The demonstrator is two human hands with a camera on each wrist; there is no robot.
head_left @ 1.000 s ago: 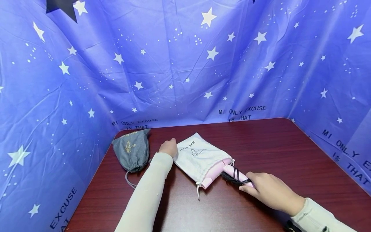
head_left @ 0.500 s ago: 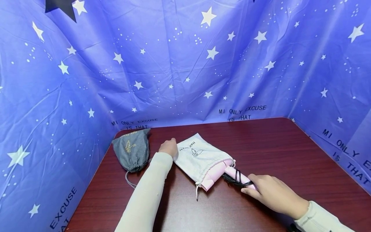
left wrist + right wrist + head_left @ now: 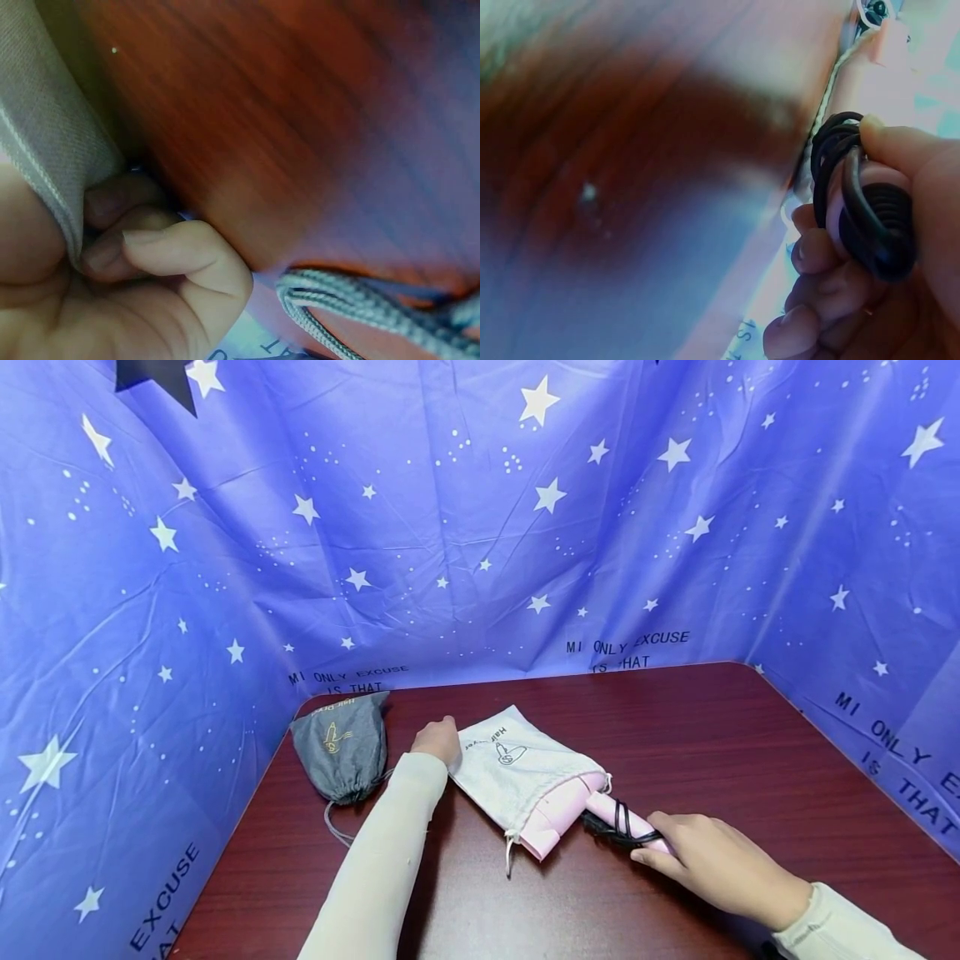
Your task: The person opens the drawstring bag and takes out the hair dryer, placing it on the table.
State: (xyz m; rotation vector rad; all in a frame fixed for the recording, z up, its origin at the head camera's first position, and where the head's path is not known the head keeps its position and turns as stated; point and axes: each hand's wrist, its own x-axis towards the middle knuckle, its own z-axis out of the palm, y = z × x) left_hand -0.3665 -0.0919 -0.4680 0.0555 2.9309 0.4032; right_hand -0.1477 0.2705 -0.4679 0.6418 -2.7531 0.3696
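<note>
A white drawstring pouch (image 3: 517, 760) printed "Hair Dryer" lies on the table, its mouth toward the near right. My left hand (image 3: 437, 742) pinches its far-left corner; the left wrist view shows thumb and curled fingers on the pouch's edge (image 3: 64, 150). Out of the mouth sticks a pink hair dryer (image 3: 558, 817), with its barrel end and handle showing and the rest hidden in the cloth. My right hand (image 3: 712, 864) grips the end of the handle, around which a black cord (image 3: 621, 827) is wound. In the right wrist view the cord's black sleeve (image 3: 877, 225) sits between thumb and fingers.
A grey drawstring pouch (image 3: 341, 752) with a gold print lies at the table's left, its mouth drawn together and its grey cord (image 3: 360, 300) trailing near my left arm. Blue star-printed curtains (image 3: 480, 527) stand behind and at both sides of the dark red table (image 3: 697, 735).
My right hand has moved slightly toward the near right, and more of the pink hair dryer shows outside the white pouch. My left hand has stayed at the pouch's corner.
</note>
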